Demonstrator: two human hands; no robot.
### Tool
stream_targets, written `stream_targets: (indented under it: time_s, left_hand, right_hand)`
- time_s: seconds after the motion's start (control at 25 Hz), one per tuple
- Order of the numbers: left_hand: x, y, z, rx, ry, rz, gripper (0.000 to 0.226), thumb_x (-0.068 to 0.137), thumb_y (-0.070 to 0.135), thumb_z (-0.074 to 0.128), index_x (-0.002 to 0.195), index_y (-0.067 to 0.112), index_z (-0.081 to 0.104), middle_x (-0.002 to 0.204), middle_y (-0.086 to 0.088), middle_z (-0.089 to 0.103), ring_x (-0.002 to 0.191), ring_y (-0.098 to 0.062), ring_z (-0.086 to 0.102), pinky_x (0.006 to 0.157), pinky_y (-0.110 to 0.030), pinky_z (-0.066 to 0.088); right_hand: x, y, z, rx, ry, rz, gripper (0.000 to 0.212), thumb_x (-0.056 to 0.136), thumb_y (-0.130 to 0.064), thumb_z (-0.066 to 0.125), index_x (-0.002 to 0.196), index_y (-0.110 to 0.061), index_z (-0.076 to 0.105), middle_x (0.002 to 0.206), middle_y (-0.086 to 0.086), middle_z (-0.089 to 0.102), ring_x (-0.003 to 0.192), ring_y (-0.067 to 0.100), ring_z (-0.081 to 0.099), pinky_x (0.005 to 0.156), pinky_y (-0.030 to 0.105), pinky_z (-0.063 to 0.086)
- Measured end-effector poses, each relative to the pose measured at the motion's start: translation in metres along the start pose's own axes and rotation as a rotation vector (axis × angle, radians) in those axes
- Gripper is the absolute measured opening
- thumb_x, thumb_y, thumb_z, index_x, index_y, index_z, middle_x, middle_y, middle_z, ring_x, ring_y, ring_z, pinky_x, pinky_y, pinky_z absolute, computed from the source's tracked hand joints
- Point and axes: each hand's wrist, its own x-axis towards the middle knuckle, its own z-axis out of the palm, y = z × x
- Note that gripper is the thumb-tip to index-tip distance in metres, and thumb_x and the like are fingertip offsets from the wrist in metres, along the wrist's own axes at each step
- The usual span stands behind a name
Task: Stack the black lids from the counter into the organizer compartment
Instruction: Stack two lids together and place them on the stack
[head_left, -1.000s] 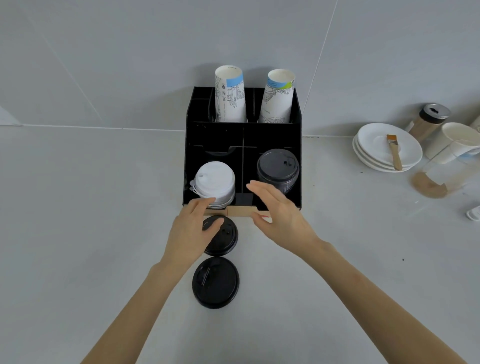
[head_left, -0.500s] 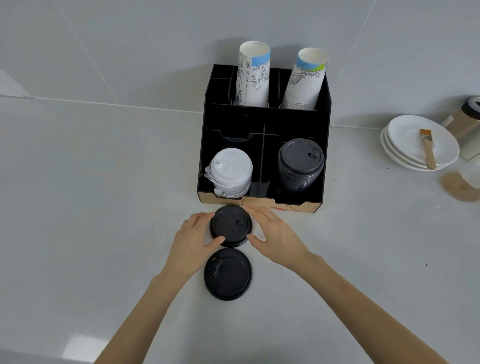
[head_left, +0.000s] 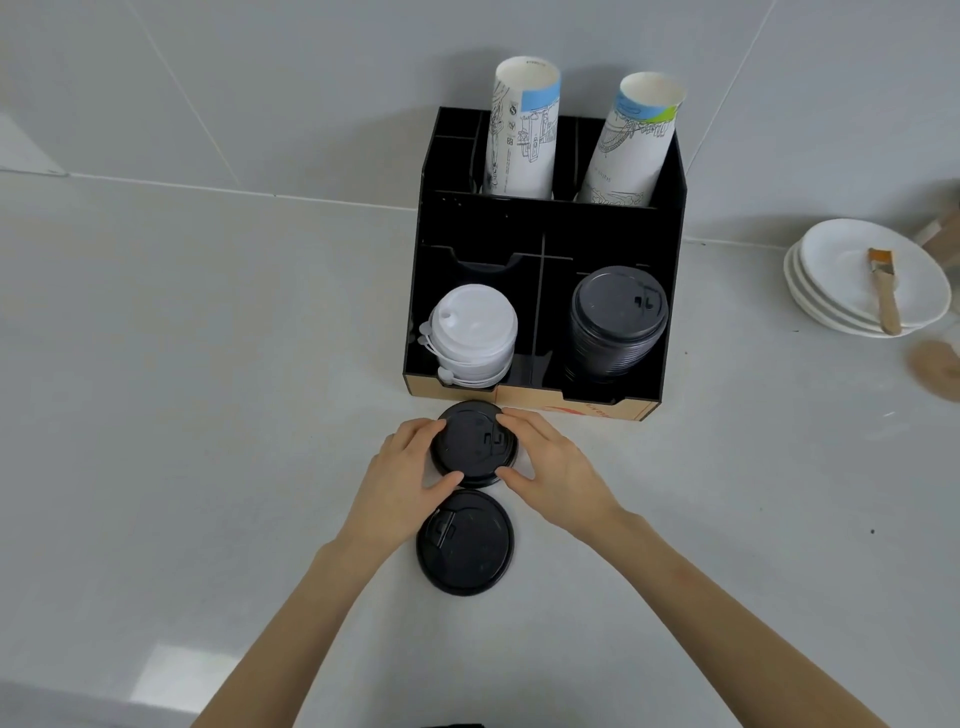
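Note:
Two black lids lie on the white counter just in front of the black organizer (head_left: 670, 218). The far lid (head_left: 470, 441) is gripped from both sides: my left hand (head_left: 402, 480) holds its left rim and my right hand (head_left: 553, 467) holds its right rim. The near lid (head_left: 465, 543) lies flat and untouched below it. The organizer's front right compartment holds a tall stack of black lids (head_left: 618, 322); the front left one holds a stack of white lids (head_left: 475, 338).
Two stacks of paper cups (head_left: 524, 130) stand upright in the organizer's back slots. At the right sit stacked white plates (head_left: 831, 280) with a small brush (head_left: 884, 293) on top, and a brown cardboard piece (head_left: 935, 366).
My right hand came down from the organizer's front to the far lid's right rim. Both hands now grip that lid. The camera view shifted slightly left.

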Motion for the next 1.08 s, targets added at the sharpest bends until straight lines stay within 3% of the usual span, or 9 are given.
stream_targets:
  time_s: [0.44, 0.68, 0.92, 1.08]
  left_hand:
    - [-0.009, 0.037, -0.009, -0.009, 0.094, 0.193, 0.057, 0.081, 0.024, 0.063, 0.130, 0.014, 0.037, 0.135, -0.004, 0.042, 0.124, -0.020, 0.040, 0.107, -0.032, 0.032]
    - [-0.007, 0.063, -0.015, 0.002, 0.166, 0.285, 0.055, 0.080, 0.027, 0.063, 0.128, 0.016, 0.040, 0.133, -0.003, 0.045, 0.119, -0.018, 0.045, 0.100, -0.025, 0.032]
    - [0.008, 0.093, -0.016, 0.008, 0.219, 0.337, 0.053, 0.080, 0.027, 0.063, 0.127, 0.013, 0.042, 0.131, -0.005, 0.047, 0.119, -0.019, 0.044, 0.095, -0.023, 0.032]
    - [0.029, 0.111, -0.018, -0.001, 0.207, 0.347, 0.054, 0.081, 0.027, 0.062, 0.128, 0.013, 0.040, 0.133, -0.005, 0.045, 0.121, -0.020, 0.042, 0.099, -0.026, 0.032]
  right_hand:
    - [-0.028, -0.001, -0.039, 0.044, 0.154, -0.059, 0.051, 0.083, -0.018, 0.060, 0.129, -0.014, 0.038, 0.140, 0.003, 0.042, 0.127, 0.017, 0.041, 0.103, 0.022, 0.030]
    - [-0.039, -0.003, -0.067, 0.037, 0.232, -0.102, 0.051, 0.083, -0.018, 0.060, 0.129, -0.016, 0.039, 0.141, 0.001, 0.039, 0.120, 0.017, 0.048, 0.094, 0.017, 0.035]
    - [-0.034, -0.004, -0.094, 0.031, 0.294, -0.072, 0.053, 0.082, -0.022, 0.063, 0.129, -0.014, 0.040, 0.143, 0.002, 0.036, 0.127, 0.016, 0.040, 0.092, 0.002, 0.025]
    - [-0.024, 0.002, -0.113, 0.008, 0.352, -0.069, 0.052, 0.081, -0.022, 0.064, 0.127, -0.013, 0.042, 0.143, 0.004, 0.038, 0.129, 0.019, 0.039, 0.100, 0.018, 0.027]
